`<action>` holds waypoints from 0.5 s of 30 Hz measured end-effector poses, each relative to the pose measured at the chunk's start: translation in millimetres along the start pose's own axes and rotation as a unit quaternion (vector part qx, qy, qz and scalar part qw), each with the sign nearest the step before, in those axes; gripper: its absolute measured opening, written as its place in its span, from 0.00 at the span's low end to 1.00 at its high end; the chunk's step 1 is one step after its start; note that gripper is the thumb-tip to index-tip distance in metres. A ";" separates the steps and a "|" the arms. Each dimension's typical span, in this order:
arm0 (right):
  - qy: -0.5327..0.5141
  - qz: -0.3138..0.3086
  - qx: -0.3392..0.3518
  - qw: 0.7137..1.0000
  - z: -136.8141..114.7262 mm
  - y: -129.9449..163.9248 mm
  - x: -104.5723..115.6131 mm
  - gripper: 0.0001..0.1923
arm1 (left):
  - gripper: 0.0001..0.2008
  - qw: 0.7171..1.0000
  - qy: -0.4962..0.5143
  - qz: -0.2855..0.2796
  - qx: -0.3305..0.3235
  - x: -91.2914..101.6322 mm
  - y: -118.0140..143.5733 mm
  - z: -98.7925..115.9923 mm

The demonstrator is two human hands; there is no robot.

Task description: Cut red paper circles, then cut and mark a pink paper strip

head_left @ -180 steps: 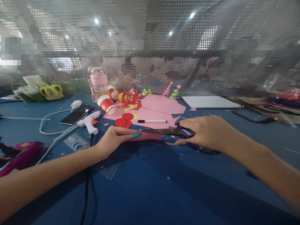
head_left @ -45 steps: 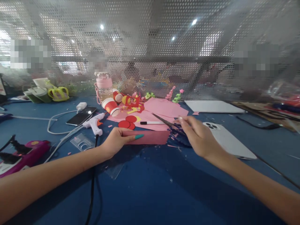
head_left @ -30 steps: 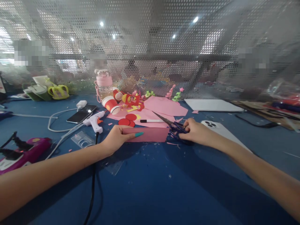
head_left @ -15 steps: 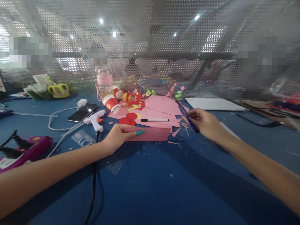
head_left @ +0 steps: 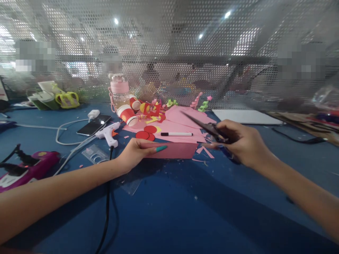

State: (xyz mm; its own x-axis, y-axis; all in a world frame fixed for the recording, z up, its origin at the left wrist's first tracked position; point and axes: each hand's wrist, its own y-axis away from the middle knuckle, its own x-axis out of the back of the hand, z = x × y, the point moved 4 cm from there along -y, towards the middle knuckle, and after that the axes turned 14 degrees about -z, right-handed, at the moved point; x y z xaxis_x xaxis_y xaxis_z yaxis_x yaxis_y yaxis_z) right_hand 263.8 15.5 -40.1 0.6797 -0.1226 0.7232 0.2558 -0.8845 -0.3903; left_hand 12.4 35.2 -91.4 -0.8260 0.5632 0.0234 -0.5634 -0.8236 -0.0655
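Note:
My left hand [head_left: 137, 151] is closed on a strip of pink paper [head_left: 177, 151], thumb on the near face and fingers behind it. The strip stretches to the right, just above the blue table. In my right hand [head_left: 241, 141] is a pair of scissors [head_left: 203, 125] with dark handles, its blades pointing up and to the left past the strip's right end. Beyond the strip, a black-and-white marker [head_left: 176, 134] lies on pink paper sheets [head_left: 182, 118]. Red paper circles [head_left: 142, 135] lie close behind my left hand.
A white glue gun [head_left: 107, 134] with a black cord rests left of my hand, near a phone [head_left: 94, 125]. Red paper cups [head_left: 128, 115] and a pink-lidded bottle [head_left: 119, 90] stand behind. A purple power strip [head_left: 31, 169] lies far left; a white board [head_left: 247, 116] back right.
The scissors have turned in my right hand from hanging blade-up beside it to pointing left, gripped by the handles. My left hand still holds the pink strip in nearly the same place.

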 end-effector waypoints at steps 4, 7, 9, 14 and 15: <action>0.224 0.006 0.176 0.959 -20.6 8.5 2.7 0.28 | 0.08 0.999 -0.007 -0.045 0.003 -3.1 0.0 1.3; 0.382 -0.009 0.231 0.895 -27.5 12.5 -0.7 0.30 | 0.09 0.998 -0.014 -0.061 0.003 -4.7 -0.2 2.7; 0.450 -0.027 0.234 0.861 -25.7 12.9 -2.8 0.30 | 0.09 0.998 -0.024 -0.058 0.010 -5.0 -0.2 3.2; 0.470 -0.092 0.218 0.851 -12.6 12.6 -3.7 0.22 | 0.09 0.998 -0.040 -0.050 0.024 -6.5 0.1 4.8; 0.466 -0.102 0.218 0.851 -11.3 13.0 -3.3 0.21 | 0.09 0.998 -0.041 -0.051 0.022 -6.9 0.1 5.3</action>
State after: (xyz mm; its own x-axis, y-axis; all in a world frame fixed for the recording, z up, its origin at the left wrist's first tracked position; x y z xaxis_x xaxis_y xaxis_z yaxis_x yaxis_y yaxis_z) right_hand 257.2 -0.7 -41.1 -0.1980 -0.4704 0.8600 0.6720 -0.7038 -0.2303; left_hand 17.9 30.9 -86.3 -0.7624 0.6379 0.1089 -0.6430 -0.7657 -0.0155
